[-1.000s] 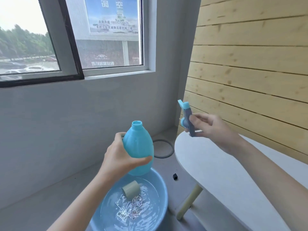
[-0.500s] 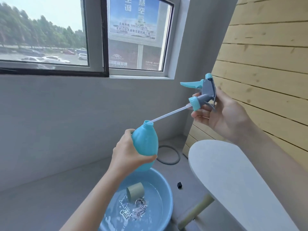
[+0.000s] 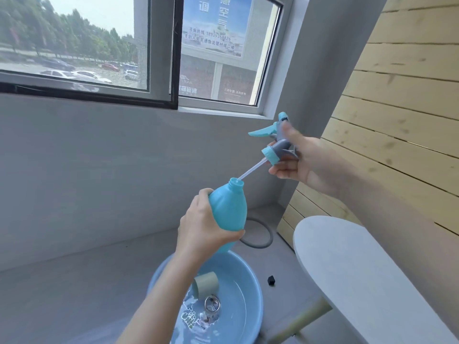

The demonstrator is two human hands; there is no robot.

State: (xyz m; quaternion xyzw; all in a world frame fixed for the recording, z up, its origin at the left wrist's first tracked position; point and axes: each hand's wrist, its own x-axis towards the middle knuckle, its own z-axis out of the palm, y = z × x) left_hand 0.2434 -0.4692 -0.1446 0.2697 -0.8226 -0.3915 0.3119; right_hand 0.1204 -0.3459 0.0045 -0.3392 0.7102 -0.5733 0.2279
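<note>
My left hand (image 3: 202,229) grips a light blue spray bottle (image 3: 229,207) around its belly, tilted with the open neck pointing up and right. My right hand (image 3: 301,162) holds the grey and blue trigger sprayer head (image 3: 275,142) up to the right of the bottle. The sprayer's thin clear dip tube (image 3: 250,171) slants down to the left, and its end sits in the bottle's mouth. The sprayer's blue collar is still apart from the neck.
Below the bottle a blue basin (image 3: 258,294) of water stands on the grey floor, with a green cup (image 3: 206,284) and a clear glass in it. A white oval table (image 3: 360,276) is at the right, by a wooden plank wall. A grey hose loop (image 3: 265,234) and a small black piece (image 3: 271,280) lie on the floor.
My right hand brought the sprayer head from over the table to above the bottle. The dip tube went into the neck and now reaches deeper. The bottle has tilted right.
</note>
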